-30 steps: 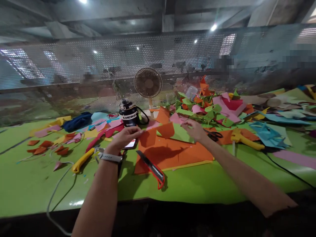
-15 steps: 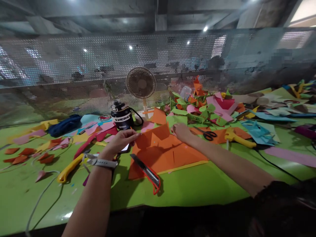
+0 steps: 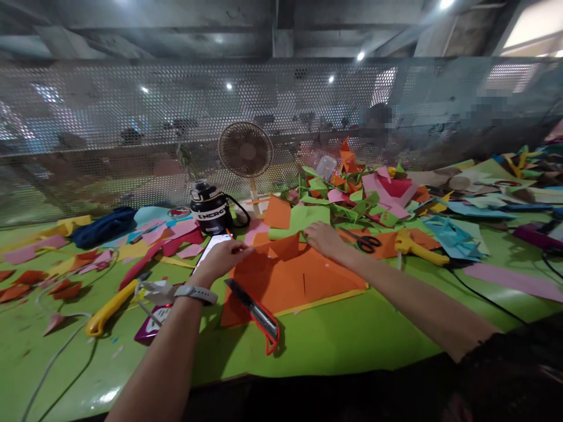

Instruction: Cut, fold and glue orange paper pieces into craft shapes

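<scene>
Orange paper point(image 3: 281, 281) lies over a yellow sheet on the green table, with a folded orange piece point(image 3: 281, 249) standing up at its back. My left hand point(image 3: 224, 255) is at the left end of that piece, fingers closed together; whether they grip its edge is too small to tell. At the piece's right end is my right hand point(image 3: 323, 239), fingers curled in, what they hold hidden. A red and black cutter point(image 3: 259, 319) rests across the paper's front left edge. Part of a lit phone point(image 3: 209, 249) shows behind my left hand.
Black scissors point(image 3: 363, 240) and a yellow glue gun point(image 3: 420, 249) lie to the right. Behind stand a black bottle point(image 3: 211, 208) and a fan point(image 3: 246, 151). A yellow-handled tool point(image 3: 109, 308) with cables lies left. Coloured paper scraps point(image 3: 378, 193) are heaped at the back right.
The folded orange piece is lower and flatter against the sheet. My left hand has come down slightly and turned, baring more of the phone. The whole view has shifted a little.
</scene>
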A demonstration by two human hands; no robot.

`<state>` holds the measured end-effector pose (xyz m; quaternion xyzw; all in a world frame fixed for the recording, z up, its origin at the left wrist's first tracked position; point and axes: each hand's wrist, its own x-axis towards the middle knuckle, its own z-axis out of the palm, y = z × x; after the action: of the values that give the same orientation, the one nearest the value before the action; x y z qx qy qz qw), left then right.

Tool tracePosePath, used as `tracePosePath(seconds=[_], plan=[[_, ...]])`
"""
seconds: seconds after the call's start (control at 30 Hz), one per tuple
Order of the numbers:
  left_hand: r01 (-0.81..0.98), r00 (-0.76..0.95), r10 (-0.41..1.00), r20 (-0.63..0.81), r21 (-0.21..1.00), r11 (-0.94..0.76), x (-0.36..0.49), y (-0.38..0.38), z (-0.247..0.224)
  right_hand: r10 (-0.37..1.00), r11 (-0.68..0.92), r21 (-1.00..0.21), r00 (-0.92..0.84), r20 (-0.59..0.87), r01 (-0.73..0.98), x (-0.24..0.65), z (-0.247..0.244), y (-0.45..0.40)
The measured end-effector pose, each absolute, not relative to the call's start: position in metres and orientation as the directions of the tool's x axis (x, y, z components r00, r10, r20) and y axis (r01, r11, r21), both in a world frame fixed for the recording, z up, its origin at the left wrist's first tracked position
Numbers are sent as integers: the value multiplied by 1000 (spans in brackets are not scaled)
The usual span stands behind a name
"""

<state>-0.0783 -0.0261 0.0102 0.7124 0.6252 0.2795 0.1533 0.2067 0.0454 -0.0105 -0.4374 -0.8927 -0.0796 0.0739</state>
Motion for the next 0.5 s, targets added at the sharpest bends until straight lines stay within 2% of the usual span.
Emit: tracePosePath(seconds=[0.27,0.43,0.5], plan=[[747,122,980,159,635,-196,-82,-20,-3,747,623,96,-626,224,777,208,-13,48],[779,57,995,76,620,-92,-90,-21,1,713,645,150,-661,234,749,207,-18,50],[789,31,995,94,609,-82,-91,-24,8,695,658,176,-680,232,732,207,-21,50]])
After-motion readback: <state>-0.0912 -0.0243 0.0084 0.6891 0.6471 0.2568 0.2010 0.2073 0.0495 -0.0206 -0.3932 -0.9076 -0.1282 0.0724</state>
